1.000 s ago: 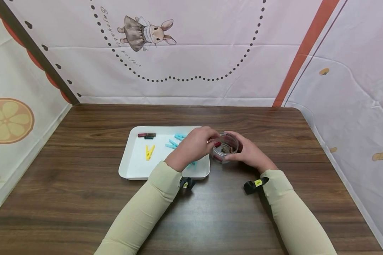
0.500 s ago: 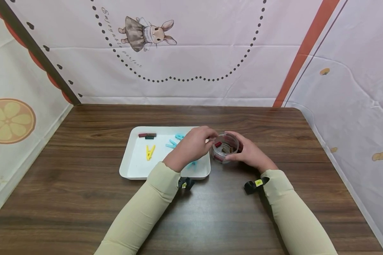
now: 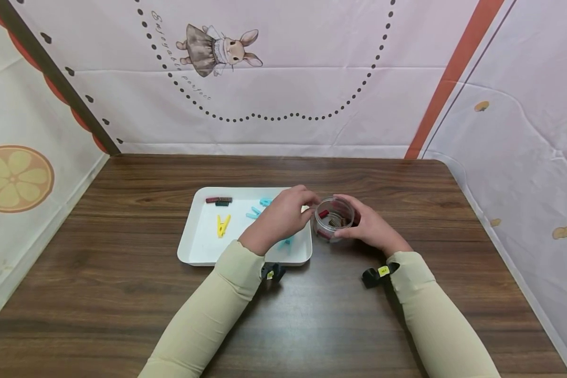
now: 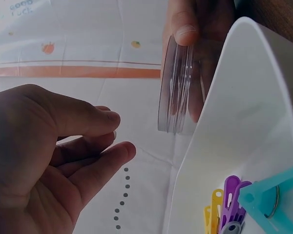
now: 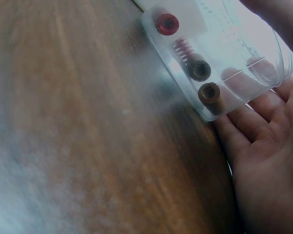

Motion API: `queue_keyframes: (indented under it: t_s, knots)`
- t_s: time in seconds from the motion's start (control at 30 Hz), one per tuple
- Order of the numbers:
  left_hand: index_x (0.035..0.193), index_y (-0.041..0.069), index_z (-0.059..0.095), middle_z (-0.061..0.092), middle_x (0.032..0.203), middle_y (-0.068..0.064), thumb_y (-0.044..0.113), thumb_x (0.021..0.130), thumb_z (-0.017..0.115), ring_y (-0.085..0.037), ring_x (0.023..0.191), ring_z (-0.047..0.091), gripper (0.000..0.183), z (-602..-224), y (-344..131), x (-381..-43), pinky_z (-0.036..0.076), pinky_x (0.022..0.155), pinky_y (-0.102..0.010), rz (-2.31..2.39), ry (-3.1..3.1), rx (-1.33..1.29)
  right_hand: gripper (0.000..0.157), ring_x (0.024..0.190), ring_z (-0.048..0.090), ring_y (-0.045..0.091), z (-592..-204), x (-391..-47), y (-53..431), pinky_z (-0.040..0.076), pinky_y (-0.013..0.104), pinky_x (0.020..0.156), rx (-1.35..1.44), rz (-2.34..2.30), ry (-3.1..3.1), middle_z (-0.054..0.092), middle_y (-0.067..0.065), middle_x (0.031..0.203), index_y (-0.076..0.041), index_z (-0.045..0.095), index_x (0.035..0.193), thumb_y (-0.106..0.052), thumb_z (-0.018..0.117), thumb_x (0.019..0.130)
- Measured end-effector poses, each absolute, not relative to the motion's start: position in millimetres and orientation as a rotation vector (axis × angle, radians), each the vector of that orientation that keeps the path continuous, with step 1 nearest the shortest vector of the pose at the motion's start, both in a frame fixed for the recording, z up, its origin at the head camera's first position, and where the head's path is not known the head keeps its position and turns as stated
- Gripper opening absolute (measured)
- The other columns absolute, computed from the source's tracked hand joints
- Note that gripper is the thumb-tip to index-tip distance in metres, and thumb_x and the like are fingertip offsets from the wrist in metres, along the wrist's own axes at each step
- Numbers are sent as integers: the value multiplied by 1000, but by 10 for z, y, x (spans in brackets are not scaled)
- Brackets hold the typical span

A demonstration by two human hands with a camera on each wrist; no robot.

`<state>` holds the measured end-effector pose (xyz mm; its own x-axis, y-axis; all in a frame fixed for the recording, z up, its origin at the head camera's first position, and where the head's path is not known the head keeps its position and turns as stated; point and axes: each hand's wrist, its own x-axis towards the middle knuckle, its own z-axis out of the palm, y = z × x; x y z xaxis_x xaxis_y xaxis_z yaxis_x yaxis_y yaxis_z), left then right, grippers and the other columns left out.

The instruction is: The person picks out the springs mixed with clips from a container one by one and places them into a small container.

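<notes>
Jar (image 4: 167, 92), springs (image 3: 324, 214) inside, is just beside the white tray (image 3: 203, 251); your right hand (image 3: 369, 227) grips it (thumb on the near side, fingers round the far side). Your left hand (image 3: 283, 212) hovers over the tray's right part, fingers loosely bent, thumb and fingertips close, seemingly holding nothing, though the left wrist view is dim.
</notes>
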<state>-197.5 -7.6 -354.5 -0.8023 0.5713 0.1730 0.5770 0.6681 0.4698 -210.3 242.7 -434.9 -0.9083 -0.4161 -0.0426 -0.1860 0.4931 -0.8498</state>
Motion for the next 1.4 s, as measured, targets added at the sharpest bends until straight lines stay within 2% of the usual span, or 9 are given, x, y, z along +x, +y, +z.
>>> queue_keyframes:
  t_s: [0.3, 0.5, 0.7, 0.9, 1.17, 1.4]
  knots:
    - [115, 9, 69, 61, 106, -6, 11, 93, 61, -21, 97, 61, 23, -3545, -112, -1970, 51, 80, -31, -832, -2882, -963, 86, 126, 48, 26, -4324, -2092, 2418, 37, 53, 108, -530, -1388, 2497, 51, 4, 138, -31, 35, 147, -35, 83, 76]
    - [116, 11, 69, 61, 113, -7, 15, 95, 60, -24, 103, 62, 23, -3543, -120, -1969, 52, 84, -34, -872, -2891, -934, 85, 126, 47, 25, -4312, -2082, 2420, 37, 53, 108, -528, -1392, 2492, 50, 2, 138, -33, 35, 146, -36, 83, 75]
    - [111, 13, 70, 65, 102, -2, 14, 94, 59, -20, 93, 62, 20, -3544, -146, -1992, 51, 77, -32, -924, -2878, -920, 85, 126, 47, 25, -4321, -2091, 2425, 37, 53, 108, -524, -1391, 2489, 50, 2, 139, -34, 35, 146, -36, 82, 76]
    - [111, 13, 70, 62, 101, -2, 13, 93, 61, -16, 94, 55, 20, -3544, -185, -1994, 48, 83, -32, -865, -2876, -946, 85, 125, 48, 25, -4329, -2101, 2422, 38, 52, 108, -523, -1391, 2493, 51, 2, 137, -33, 36, 146, -35, 83, 75]
    - [109, 11, 70, 59, 93, -2, 14, 93, 61, -19, 95, 54, 18, -3539, -274, -2007, 47, 84, -32, -832, -2876, -979, 86, 126, 47, 26, -4313, -2076, 2418, 37, 54, 109, -523, -1362, 2514, 49, 4, 139, -31, 35, 147, -37, 82, 76]
    - [111, 12, 70, 58, 90, -1, 13, 93, 60, -19, 88, 54, 21, -3552, -317, -2013, 47, 79, -31, -852, -2908, -955, 86, 127, 47, 26, -4324, -2078, 2422, 36, 54, 110, -515, -1372, 2505, 49, 2, 139, -33, 35, 146, -38, 83, 75]
